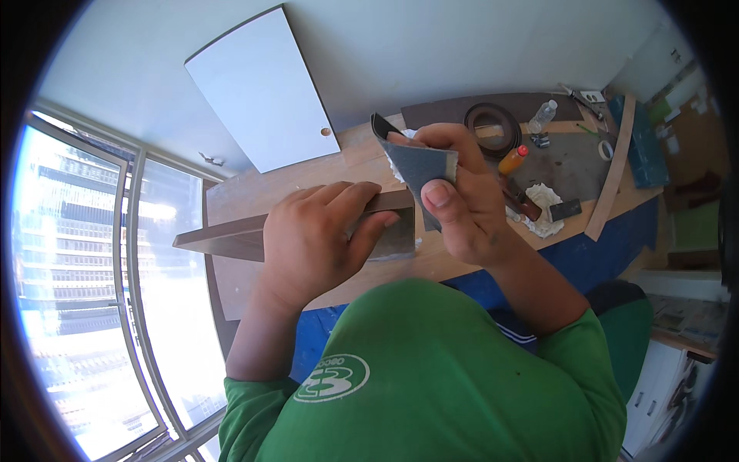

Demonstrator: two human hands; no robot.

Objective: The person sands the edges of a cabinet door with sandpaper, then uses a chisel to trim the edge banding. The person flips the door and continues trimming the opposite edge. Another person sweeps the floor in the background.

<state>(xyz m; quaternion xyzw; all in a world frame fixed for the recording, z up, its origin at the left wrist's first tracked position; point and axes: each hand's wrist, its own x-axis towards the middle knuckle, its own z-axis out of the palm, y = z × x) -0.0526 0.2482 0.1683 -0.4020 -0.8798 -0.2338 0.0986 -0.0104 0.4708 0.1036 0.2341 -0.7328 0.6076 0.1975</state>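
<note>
The left hand [312,239] grasps a brown board [231,232]. The fingers lie over the board's upper edge, and the thumb bears on the near side. The board stands on edge under this grip; one end extends to the left of the hand, toward the window [73,231], and the shorter end projects to the right.

The right hand [473,204] clamps a folded grey sheet [423,165]. The thumb presses the near face of the sheet; the fingers are bent behind it. The sheet is raised, with its fold open toward the upper left of this grip. A narrow gap shows between the sheet and the board's right end.

A wooden worktable [239,285] lies beneath both grips. Beyond the left grip, a white panel [258,92] leans against the wall. Just to the right of the right grip is an orange bottle [509,162] with a red cap. Beyond that bottle are a dark coil [513,141] and a clear bottle [543,115]. Farther right of the right grip lie a crumpled white cloth [543,199], a small dark block [566,209] and a long brown strip [613,169].
</note>
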